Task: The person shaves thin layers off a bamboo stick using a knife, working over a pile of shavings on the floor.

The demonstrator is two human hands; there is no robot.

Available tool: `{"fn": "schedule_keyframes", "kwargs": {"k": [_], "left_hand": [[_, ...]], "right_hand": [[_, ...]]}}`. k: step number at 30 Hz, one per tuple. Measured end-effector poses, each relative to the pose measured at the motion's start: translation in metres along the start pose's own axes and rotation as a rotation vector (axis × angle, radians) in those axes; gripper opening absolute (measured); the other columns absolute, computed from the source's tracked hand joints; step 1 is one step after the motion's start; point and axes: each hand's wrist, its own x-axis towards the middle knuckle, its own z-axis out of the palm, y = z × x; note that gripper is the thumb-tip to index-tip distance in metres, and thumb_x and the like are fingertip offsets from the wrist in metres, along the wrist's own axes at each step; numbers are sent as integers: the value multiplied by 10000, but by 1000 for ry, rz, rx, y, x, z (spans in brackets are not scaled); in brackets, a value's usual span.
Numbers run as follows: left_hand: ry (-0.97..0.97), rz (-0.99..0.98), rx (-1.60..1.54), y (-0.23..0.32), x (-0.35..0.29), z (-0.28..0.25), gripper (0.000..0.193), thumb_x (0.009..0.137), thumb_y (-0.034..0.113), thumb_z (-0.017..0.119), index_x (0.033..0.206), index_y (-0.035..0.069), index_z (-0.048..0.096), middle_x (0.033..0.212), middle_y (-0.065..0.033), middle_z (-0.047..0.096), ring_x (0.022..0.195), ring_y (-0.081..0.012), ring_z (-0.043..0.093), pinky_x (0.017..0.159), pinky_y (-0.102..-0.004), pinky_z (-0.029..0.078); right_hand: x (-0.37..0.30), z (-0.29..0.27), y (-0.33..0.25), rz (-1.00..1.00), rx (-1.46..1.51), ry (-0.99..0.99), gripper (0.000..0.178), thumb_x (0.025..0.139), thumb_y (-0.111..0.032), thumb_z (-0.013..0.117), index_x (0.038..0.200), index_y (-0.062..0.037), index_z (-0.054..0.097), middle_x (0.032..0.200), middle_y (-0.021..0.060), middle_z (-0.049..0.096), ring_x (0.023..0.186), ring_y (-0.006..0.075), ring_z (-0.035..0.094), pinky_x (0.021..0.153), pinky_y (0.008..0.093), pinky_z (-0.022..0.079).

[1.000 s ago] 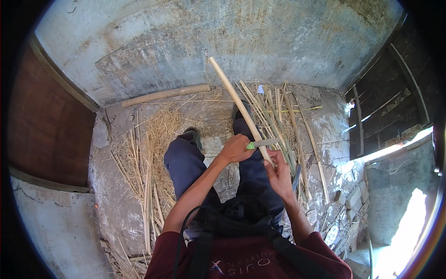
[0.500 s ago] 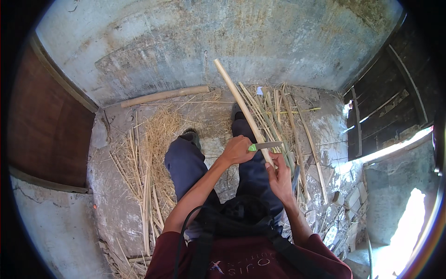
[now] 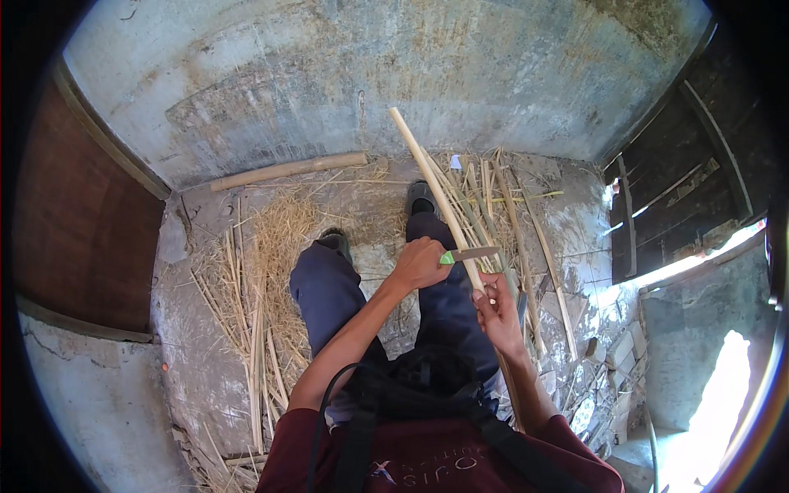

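Left hand [image 3: 421, 263] grips knife [image 3: 468, 255]; right hand [image 3: 497, 311] grips cane [image 3: 436, 193].

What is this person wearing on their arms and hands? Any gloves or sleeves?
No gloves: the left hand and the right hand are bare, with no watch or rings visible. Both forearms are bare too. Short maroon sleeves cover only the upper arms, and dark straps run over the shoulders.

Loose straw [image 3: 271, 246] and split cane strips [image 3: 501, 214] cluttered the floor on both sides of the legs [image 3: 329, 287], a concrete wall [image 3: 370, 74] closed the front, leaving open air only above the knees.
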Motion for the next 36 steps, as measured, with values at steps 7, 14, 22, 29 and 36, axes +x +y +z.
{"fn": "schedule_keyframes", "kwargs": {"k": [7,14,22,29,36], "left_hand": [[97,-144,-36,-26,16,-10,390,919,320,748,798,-51,764,827,-332,714,813,-525,710,793,-590,576],[100,-98,-29,-14,4,3,378,901,323,768,816,-45,774,795,-307,711,815,-511,710,789,-595,570],[78,-91,24,-5,2,3,319,876,338,771,821,26,807,814,-273,718,817,-475,715,786,-582,574],[119,-112,28,-17,0,5,352,878,332,766,813,-13,788,807,-298,704,808,-484,716,775,-571,581],[104,-153,53,-11,3,1,360,880,316,754,851,-42,781,855,-323,711,828,-502,717,799,-584,582]], "right_hand": [[-38,-29,26,43,-111,38,328,1098,-56,596,1412,-75,502,844,-9,591,562,43,457,487,231,353],[-7,-35,4,-22,-110,95,303,1088,-43,606,1380,-71,532,867,-1,627,593,39,481,500,235,363],[50,4,13,-227,-151,32,300,1043,-10,667,1331,-17,584,978,97,757,712,85,630,588,275,494],[57,22,2,-204,-121,19,306,1039,-6,670,1334,-19,593,1003,109,770,778,97,667,628,272,512],[43,14,3,-240,-264,98,300,1023,-23,687,1315,-19,617,1025,156,775,848,206,733,678,315,546]]}}
